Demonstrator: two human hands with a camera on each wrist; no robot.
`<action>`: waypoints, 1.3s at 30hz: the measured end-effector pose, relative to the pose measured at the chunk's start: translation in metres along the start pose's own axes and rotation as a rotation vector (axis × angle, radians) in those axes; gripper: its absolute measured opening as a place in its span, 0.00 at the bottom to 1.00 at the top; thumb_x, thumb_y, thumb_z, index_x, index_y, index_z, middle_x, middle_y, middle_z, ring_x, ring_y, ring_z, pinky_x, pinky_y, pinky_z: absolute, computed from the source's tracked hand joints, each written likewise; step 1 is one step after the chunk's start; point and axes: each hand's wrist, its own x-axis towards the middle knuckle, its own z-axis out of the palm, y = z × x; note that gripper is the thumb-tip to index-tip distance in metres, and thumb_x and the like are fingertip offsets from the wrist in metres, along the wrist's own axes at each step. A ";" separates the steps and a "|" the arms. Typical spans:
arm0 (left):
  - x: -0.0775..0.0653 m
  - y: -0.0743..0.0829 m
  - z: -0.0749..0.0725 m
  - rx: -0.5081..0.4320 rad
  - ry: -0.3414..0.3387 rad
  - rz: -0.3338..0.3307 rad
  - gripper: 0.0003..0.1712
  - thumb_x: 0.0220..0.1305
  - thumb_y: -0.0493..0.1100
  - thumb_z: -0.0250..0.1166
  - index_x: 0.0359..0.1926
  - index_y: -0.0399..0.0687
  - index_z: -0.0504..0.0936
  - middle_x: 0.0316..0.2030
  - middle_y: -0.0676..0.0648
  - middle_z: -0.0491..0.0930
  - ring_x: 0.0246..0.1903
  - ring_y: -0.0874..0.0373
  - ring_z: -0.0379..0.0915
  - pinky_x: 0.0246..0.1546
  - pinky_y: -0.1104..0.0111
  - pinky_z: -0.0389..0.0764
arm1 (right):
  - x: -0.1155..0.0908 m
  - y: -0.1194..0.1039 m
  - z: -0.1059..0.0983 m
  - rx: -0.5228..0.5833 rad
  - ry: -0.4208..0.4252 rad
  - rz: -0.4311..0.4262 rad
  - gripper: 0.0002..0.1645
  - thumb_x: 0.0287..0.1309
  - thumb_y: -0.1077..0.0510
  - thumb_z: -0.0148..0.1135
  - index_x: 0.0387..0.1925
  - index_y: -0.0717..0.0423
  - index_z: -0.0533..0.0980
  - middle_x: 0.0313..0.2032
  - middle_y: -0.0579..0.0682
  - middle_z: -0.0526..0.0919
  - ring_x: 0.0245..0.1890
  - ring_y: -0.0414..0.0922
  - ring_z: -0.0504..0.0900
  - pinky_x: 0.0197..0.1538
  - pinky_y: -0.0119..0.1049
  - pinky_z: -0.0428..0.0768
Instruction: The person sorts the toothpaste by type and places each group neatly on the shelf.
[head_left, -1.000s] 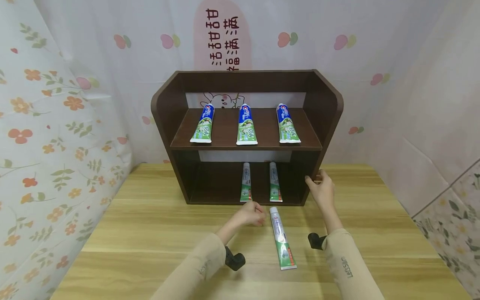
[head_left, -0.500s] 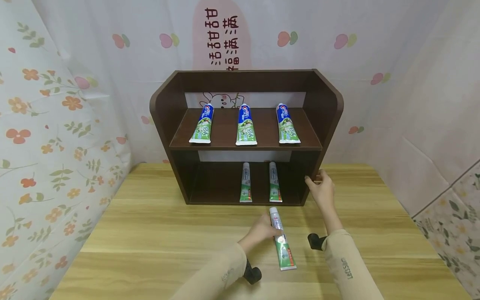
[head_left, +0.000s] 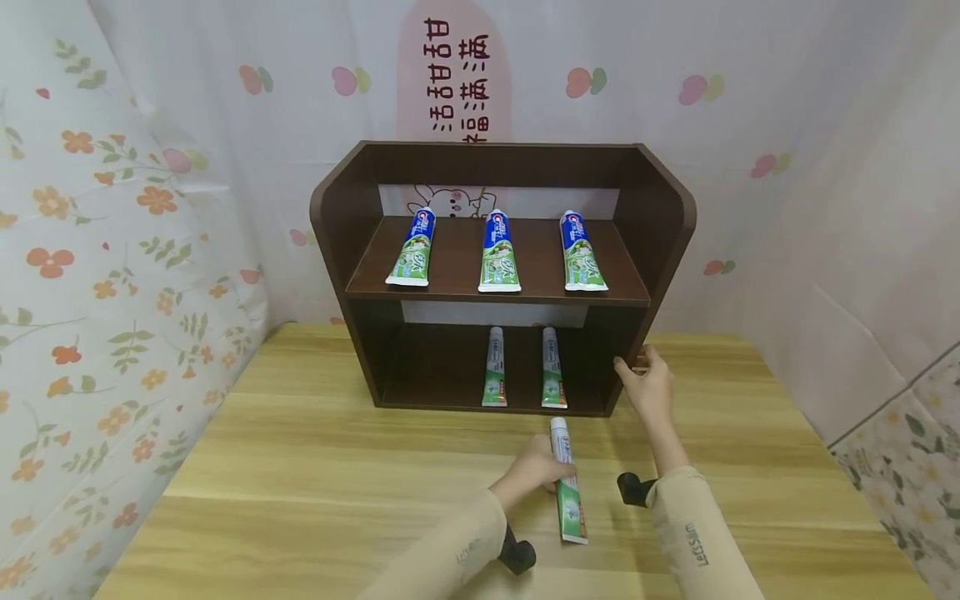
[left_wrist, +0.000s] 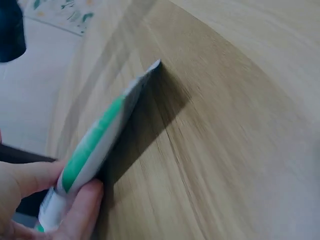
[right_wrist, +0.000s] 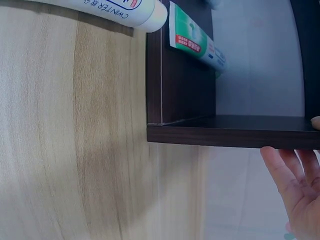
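My left hand (head_left: 534,468) pinches a white-and-green toothpaste tube (head_left: 572,508) in front of the shelf. The left wrist view has thumb and fingers on both sides of this tube (left_wrist: 95,145), which throws a shadow on the wood. Its cap end points towards the brown two-tier shelf (head_left: 495,298). At the shelf's right side panel, my right hand (head_left: 647,383) holds the edge; in the right wrist view the fingers (right_wrist: 287,172) lie against its outer face and the thumb tip shows inside. Two similar tubes (head_left: 495,371) (head_left: 553,371) lie on the lower tier.
Three blue-and-green toothpaste tubes (head_left: 411,250) (head_left: 498,254) (head_left: 582,254) lie apart on the upper tier. The shelf stands on a wood-grain table (head_left: 300,492) before a patterned cloth backdrop (head_left: 300,117). Black wrist cameras (head_left: 517,552) (head_left: 636,489) stick out from both sleeves.
My left hand has moved right and towards me from before the shelf and taken hold of the loose toothpaste tube, which has turned slightly. My right hand has stayed at the side panel.
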 end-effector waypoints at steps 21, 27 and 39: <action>-0.001 -0.017 -0.079 -0.133 -0.098 -0.091 0.16 0.53 0.36 0.66 0.36 0.24 0.75 0.30 0.35 0.81 0.28 0.44 0.82 0.30 0.64 0.84 | 0.001 0.001 0.001 -0.008 0.023 -0.011 0.15 0.59 0.56 0.55 0.43 0.63 0.71 0.43 0.65 0.77 0.41 0.60 0.81 0.29 0.29 0.79; 0.000 -0.018 -0.102 -0.130 -0.063 -0.089 0.17 0.54 0.37 0.65 0.38 0.23 0.75 0.32 0.33 0.81 0.29 0.45 0.82 0.32 0.63 0.84 | 0.002 0.002 0.001 -0.013 0.039 -0.014 0.14 0.58 0.57 0.56 0.41 0.63 0.71 0.42 0.65 0.78 0.40 0.60 0.81 0.28 0.26 0.76; 0.012 -0.022 -0.146 -0.094 0.057 -0.160 0.24 0.57 0.37 0.64 0.46 0.20 0.69 0.38 0.30 0.78 0.33 0.44 0.81 0.36 0.60 0.83 | 0.003 0.004 0.000 0.003 0.002 0.001 0.17 0.59 0.55 0.55 0.45 0.63 0.71 0.45 0.64 0.76 0.42 0.59 0.80 0.34 0.34 0.81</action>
